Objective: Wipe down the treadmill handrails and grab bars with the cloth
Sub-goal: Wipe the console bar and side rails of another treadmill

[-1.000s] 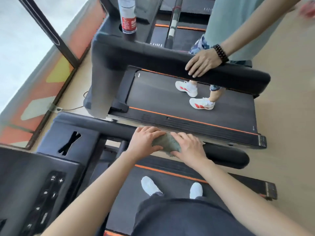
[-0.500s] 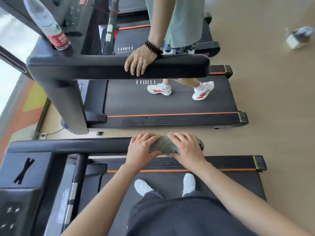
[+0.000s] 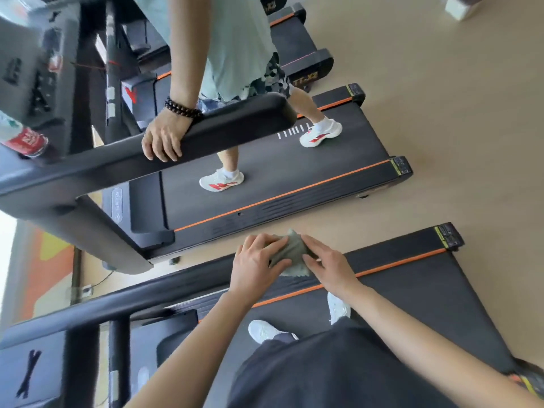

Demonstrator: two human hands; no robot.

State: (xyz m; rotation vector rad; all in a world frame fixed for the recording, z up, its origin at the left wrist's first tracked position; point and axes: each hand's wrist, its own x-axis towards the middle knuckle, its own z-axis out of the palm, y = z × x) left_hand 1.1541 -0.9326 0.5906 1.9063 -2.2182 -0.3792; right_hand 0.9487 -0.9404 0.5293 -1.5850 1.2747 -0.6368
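One cloth point(image 3: 290, 253), grey-green and bunched, sits wrapped over the free end of the near handrail point(image 3: 176, 285), the dark bar that runs from the lower left up to the middle of the view

Two hands work on it. The left hand point(image 3: 253, 266) lies over the handrail right at the cloth, fingers curled across the top and the thumb tucked against the near side of the fabric, grasping it. The right hand point(image 3: 329, 266) meets it from past the handrail's end, fingers laid over the cloth and thumb beneath, pinching it. Both forearms reach up from the bottom edge, wrists bent a little inward, so the hands nearly touch across the cloth

Below the handrail, two white shoes point(image 3: 265, 331) stand on one dark belt point(image 3: 412, 290) edged in orange

Beyond the handrail stands a second treadmill point(image 3: 294, 178). One other person walks there in two white-and-red shoes point(image 3: 222, 181), one hand point(image 3: 162, 139) draped over its own rail point(image 3: 235, 125), with one beaded bracelet point(image 3: 182, 108) at the wrist. One red-labelled bottle point(image 3: 25, 139) sits far to the left, above the near handrail
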